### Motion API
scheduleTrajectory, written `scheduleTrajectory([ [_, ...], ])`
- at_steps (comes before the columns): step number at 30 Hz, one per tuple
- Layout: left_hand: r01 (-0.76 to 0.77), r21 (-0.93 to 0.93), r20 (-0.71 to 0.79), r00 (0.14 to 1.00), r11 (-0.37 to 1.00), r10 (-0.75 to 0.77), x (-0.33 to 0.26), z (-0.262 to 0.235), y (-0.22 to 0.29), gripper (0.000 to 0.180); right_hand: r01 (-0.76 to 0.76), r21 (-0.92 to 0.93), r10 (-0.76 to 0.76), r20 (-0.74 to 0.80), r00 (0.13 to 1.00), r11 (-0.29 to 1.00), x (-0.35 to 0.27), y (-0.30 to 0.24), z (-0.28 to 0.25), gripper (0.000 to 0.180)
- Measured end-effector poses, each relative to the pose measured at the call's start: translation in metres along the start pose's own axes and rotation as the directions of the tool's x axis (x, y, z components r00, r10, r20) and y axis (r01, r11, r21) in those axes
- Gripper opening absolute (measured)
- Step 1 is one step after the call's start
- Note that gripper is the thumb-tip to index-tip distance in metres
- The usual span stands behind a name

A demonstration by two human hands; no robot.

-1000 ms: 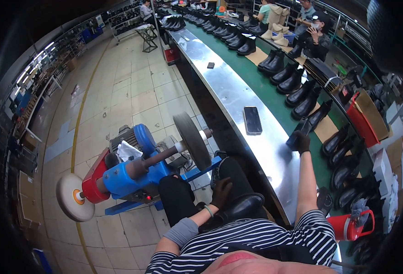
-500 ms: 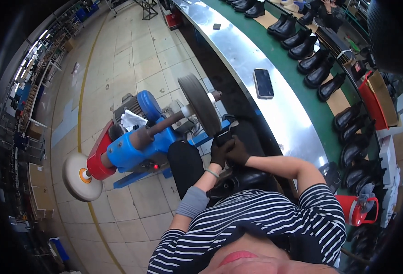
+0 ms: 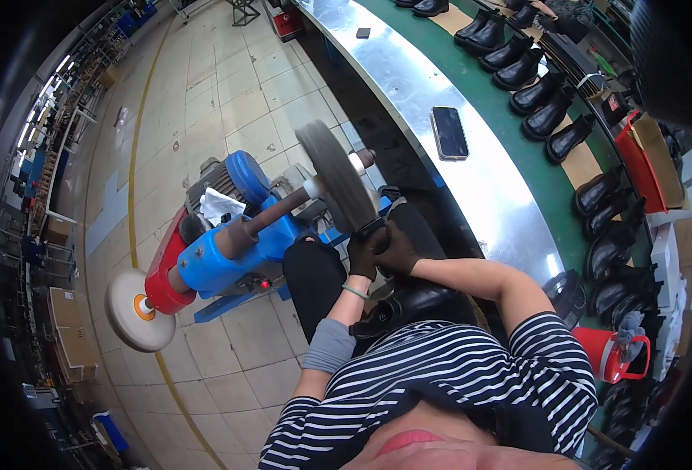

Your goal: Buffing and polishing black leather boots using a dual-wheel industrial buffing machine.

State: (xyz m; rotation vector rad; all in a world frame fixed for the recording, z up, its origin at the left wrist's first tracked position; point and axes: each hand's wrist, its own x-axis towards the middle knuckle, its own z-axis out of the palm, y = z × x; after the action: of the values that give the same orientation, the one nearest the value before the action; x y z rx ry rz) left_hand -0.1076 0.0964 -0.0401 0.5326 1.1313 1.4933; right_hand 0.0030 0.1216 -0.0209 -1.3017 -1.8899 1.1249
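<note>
Both hands wear dark brown gloves and are close together below the dark buffing wheel (image 3: 334, 176). My left hand (image 3: 362, 255) and my right hand (image 3: 397, 250) are closed around a black boot (image 3: 372, 228), mostly covered by the gloves. Its visible upper part meets the lower rim of the wheel, or comes very near it. The wheel sits on the shaft of a blue and red polishing machine (image 3: 205, 262), with a pale wheel (image 3: 138, 311) at the other end. Another black boot (image 3: 416, 307) lies in my lap, against the striped shirt.
To the right runs a metal-edged bench (image 3: 491, 196) carrying a phone (image 3: 449, 133). Rows of black boots (image 3: 545, 113) stand on its green surface. A red tumbler (image 3: 600, 352) is near my right elbow. Part of another person (image 3: 569, 19) shows at the far right.
My hands have brought the held boot slightly up and left, closer to the wheel's rim. The whole view has shifted a little.
</note>
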Motion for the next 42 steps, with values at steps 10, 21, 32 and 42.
scheduleTrajectory([
  [10,-0.012,-0.017,0.024,1.000,1.000,0.013,0.005,-0.009,-0.008,0.027,0.005,-0.017,-0.005,0.031,1.000,1.000,0.003,-0.006,-0.001,0.075],
  [21,-0.014,-0.050,0.004,1.000,0.999,0.014,0.002,-0.006,-0.004,0.031,-0.017,-0.012,0.017,0.059,0.998,1.000,0.002,-0.002,-0.001,0.074],
  [32,0.011,-0.060,0.019,1.000,0.998,-0.010,-0.004,0.001,0.005,0.030,0.012,-0.024,-0.011,0.065,0.998,1.000,0.004,0.009,-0.001,0.074],
  [42,-0.045,0.003,-0.003,0.999,0.999,0.045,0.002,-0.007,-0.007,0.032,0.093,-0.034,-0.093,0.017,0.996,0.995,0.005,0.014,0.003,0.072],
])
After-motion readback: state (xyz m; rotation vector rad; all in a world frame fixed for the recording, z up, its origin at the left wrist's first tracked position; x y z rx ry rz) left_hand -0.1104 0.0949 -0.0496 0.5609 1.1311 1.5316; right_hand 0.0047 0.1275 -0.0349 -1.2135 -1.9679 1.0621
